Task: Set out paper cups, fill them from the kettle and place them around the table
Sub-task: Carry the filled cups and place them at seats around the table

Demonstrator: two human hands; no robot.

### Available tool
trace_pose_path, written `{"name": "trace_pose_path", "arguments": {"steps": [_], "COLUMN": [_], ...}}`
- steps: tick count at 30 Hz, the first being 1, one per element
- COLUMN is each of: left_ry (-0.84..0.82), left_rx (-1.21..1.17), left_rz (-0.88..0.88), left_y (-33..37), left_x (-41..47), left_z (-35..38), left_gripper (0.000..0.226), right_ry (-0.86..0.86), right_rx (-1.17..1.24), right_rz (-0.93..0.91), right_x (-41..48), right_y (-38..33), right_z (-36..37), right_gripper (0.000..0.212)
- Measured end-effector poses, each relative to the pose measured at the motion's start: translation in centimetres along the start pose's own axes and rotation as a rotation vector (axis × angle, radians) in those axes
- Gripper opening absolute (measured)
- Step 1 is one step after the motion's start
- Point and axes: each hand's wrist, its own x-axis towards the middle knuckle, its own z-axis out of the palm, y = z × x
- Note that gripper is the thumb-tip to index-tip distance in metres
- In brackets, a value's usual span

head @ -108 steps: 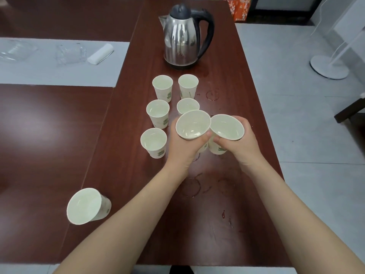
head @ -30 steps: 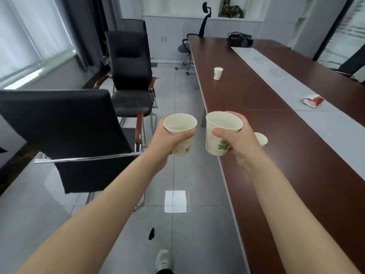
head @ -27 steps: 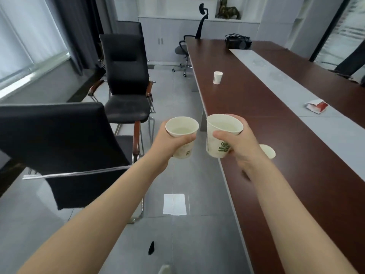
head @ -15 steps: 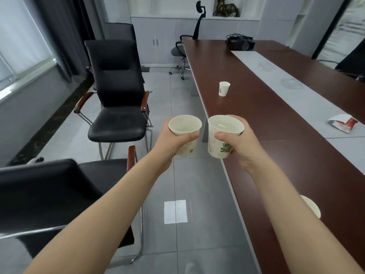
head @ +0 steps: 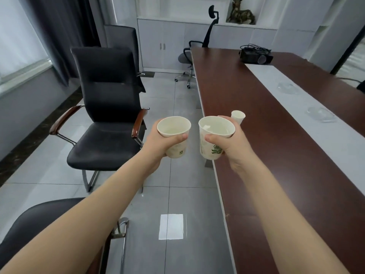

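I carry two white paper cups with green print, held upright in front of me. My left hand (head: 158, 147) grips one paper cup (head: 174, 135) above the floor, just left of the table's edge. My right hand (head: 233, 147) grips the other cup (head: 214, 141) over the edge of the long dark-red table (head: 276, 155). Both cups hold some clear liquid. A third paper cup (head: 238, 116) stands on the table right behind my right hand, partly hidden by my fingers. The kettle is out of view.
A black armchair (head: 106, 115) stands left of the table and another chair's seat (head: 35, 220) is at bottom left. A grey runner (head: 308, 119) with clear glass dishes runs along the table's middle. A black projector (head: 255, 56) sits at the far end, an office chair (head: 197, 48) beyond.
I have walked forward along the table with both cups. The standing cup far ahead is now right behind my right hand, and the cup at lower right has left the view.
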Motion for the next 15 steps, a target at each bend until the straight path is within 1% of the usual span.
{"name": "trace_pose_path", "arguments": {"steps": [3,6,9,12,13,15], "left_ry": [0.006,0.002,-0.04,-0.072,-0.079,-0.088], "left_rx": [0.012,0.023,0.063,0.027,0.018,0.022], "left_rz": [0.013,0.031,0.051,0.065,0.059,0.046], "left_y": [0.5,0.7,0.7,0.6,0.8,1.3], "left_x": [5.1,11.0,17.8,25.0,27.4,32.6], "left_z": [-0.5,-1.4,-2.5,-3.6,-3.9,-4.6], "left_gripper": [0.061,0.062,0.068,0.064,0.069,0.087], "right_ry": [0.008,0.046,0.071,0.088,0.091,0.105], "right_rx": [0.011,0.024,0.019,0.005,0.009,0.005], "right_rz": [-0.006,0.013,0.03,0.021,0.018,0.016], "right_x": [5.2,10.6,16.6,22.6,24.7,29.0], "right_y": [0.7,1.9,3.5,4.5,4.7,5.0], "right_z": [0.3,0.8,1.1,1.5,1.7,1.9], "right_gripper": [0.049,0.054,0.055,0.055,0.054,0.055]}}
